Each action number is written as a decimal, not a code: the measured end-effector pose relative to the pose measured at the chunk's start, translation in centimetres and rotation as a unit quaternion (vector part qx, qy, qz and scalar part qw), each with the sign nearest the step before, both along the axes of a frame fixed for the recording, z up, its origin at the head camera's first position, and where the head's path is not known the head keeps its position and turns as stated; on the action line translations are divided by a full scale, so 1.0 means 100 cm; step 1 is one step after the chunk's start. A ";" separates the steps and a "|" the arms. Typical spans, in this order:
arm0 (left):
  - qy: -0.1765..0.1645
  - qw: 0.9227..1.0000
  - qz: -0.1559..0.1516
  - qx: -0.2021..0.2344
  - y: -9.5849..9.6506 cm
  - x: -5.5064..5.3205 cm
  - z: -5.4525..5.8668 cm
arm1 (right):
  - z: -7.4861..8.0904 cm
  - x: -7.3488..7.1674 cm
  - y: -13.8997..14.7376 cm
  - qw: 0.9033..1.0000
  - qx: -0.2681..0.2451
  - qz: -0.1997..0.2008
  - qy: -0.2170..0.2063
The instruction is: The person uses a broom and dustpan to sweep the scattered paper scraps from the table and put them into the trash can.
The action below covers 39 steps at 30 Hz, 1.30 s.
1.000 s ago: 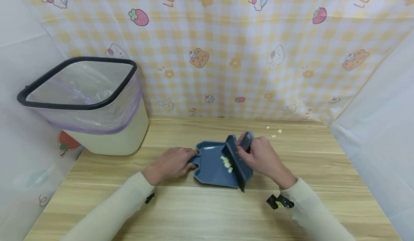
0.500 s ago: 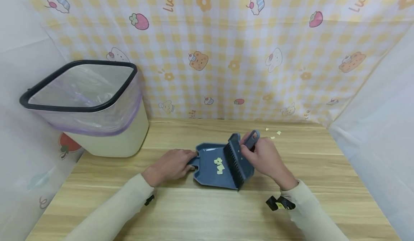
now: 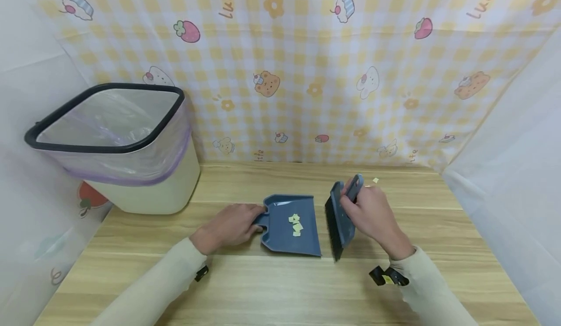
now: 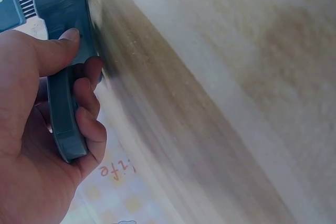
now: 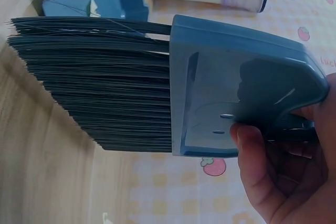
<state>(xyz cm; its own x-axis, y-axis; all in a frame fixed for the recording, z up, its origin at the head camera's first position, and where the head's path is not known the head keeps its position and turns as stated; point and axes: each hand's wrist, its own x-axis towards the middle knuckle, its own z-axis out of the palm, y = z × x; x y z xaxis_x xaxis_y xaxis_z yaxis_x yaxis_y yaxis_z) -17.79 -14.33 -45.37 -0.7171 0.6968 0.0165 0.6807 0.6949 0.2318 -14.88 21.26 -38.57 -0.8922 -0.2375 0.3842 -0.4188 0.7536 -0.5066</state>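
Head view: L hand point(image 3: 230, 225) gripped dustpan point(image 3: 280, 238), R hand point(image 3: 372, 215) gripped brush point(image 3: 345, 223). Pale bits point(image 3: 298, 227) lay on dustpan, btwn hands.

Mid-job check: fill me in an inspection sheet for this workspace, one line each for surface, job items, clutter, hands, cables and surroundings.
Surface: wood-grain table, light coloured.
Job items: dustpan with a small cluster of pale scraps in it; brush to its right, with a gap between them in the head view.
Clutter: stray scraps on the table beyond the right hand, partly hidden by it.
Hands: left hand grips the dustpan's handle; right hand grips the brush.
Cables: nothing seen.
Surroundings: lined bin at back left; patterned cloth behind.
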 end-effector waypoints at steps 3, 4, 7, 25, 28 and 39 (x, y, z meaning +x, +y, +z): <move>-0.007 1.000 0.009 0.003 -0.002 0.000 0.000 | -0.003 -0.001 0.000 1.000 0.006 0.006 -0.001; -0.008 1.000 0.012 0.004 -0.003 0.000 0.000 | -0.004 -0.001 0.000 1.000 0.007 0.008 -0.003; -0.008 1.000 0.019 0.010 -0.005 -0.001 0.002 | -0.005 -0.001 -0.001 1.000 0.012 0.010 -0.006; 0.080 0.995 0.000 0.064 -0.019 -0.008 0.050 | -0.006 -0.001 -0.005 1.000 0.016 0.011 -0.010; 0.083 0.994 0.001 0.065 -0.022 -0.008 0.060 | -0.006 -0.001 -0.005 1.000 0.012 0.011 -0.014; 0.109 0.989 -0.004 0.099 -0.037 -0.005 0.095 | -0.009 -0.001 -0.004 1.000 0.011 0.011 -0.005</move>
<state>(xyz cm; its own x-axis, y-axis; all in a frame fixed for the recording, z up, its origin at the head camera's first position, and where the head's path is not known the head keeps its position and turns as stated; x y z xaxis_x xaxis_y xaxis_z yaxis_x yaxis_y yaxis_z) -18.31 -18.08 -35.91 -0.6752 0.6707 0.3070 0.7354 0.6446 0.2092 -15.03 20.82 -39.49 -0.8907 -0.2649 0.3695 -0.4299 0.7552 -0.4949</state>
